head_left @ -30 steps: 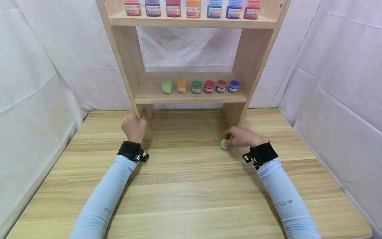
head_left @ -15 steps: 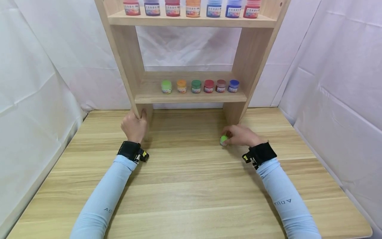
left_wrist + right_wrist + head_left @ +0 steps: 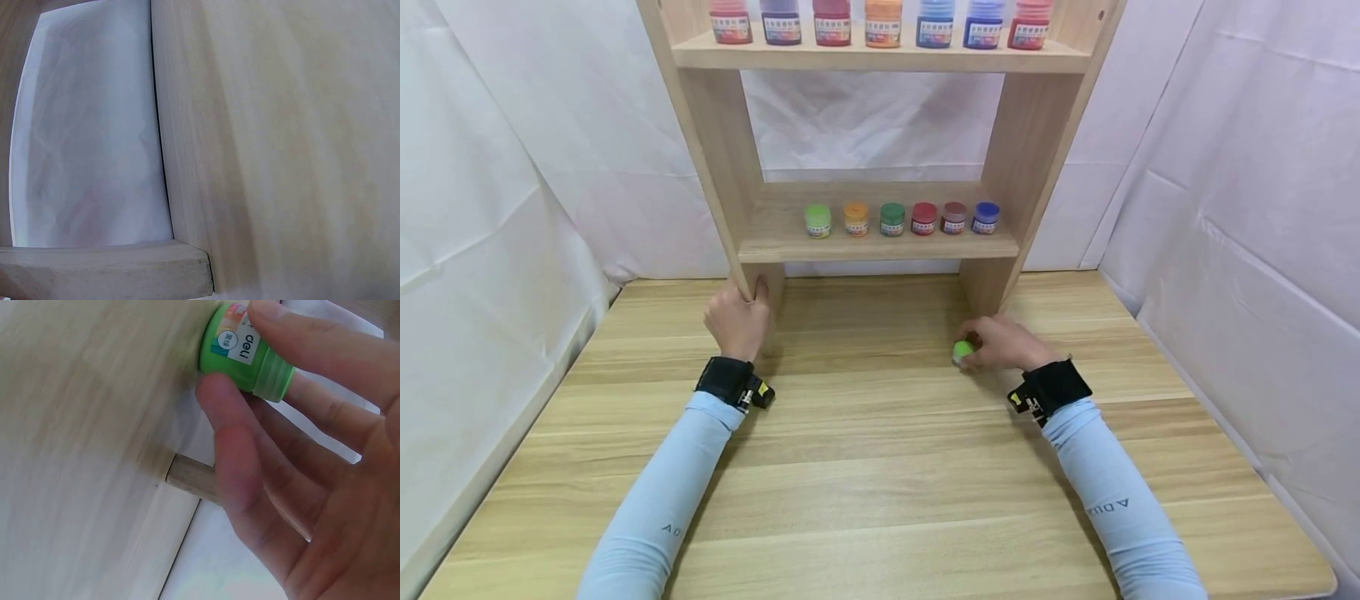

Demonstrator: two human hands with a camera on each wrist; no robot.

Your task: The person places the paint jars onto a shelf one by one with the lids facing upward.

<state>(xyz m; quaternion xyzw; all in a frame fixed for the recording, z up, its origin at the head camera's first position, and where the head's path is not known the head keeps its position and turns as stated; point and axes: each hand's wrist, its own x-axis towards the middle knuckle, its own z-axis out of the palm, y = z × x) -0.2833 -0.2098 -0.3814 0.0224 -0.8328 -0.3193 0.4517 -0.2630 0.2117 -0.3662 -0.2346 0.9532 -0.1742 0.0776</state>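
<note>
In the head view my left hand (image 3: 737, 321) grips the lower front edge of the shelf's left side panel (image 3: 718, 167), the thumb on its inner face. The left wrist view shows wood and white cloth but no hand. My right hand (image 3: 1002, 342) holds a small bright green paint jar (image 3: 962, 352) between thumb and fingers, just in front of the right side panel (image 3: 987, 282). Up close in the right wrist view, the jar (image 3: 244, 353) has its label showing and its base at the table top; the fingers (image 3: 237, 465) curve beside it.
On the lower shelf board (image 3: 880, 247) stands a row of several small paint jars, among them a light green jar (image 3: 817, 222) and a blue jar (image 3: 986, 218). Larger paint bottles line the upper board (image 3: 880, 58). White cloth (image 3: 1247, 192) surrounds the wooden table (image 3: 880, 467).
My right hand and the green jar have shifted slightly toward the shelf since a second ago, then stayed about there. The left hand keeps its place on the side panel.
</note>
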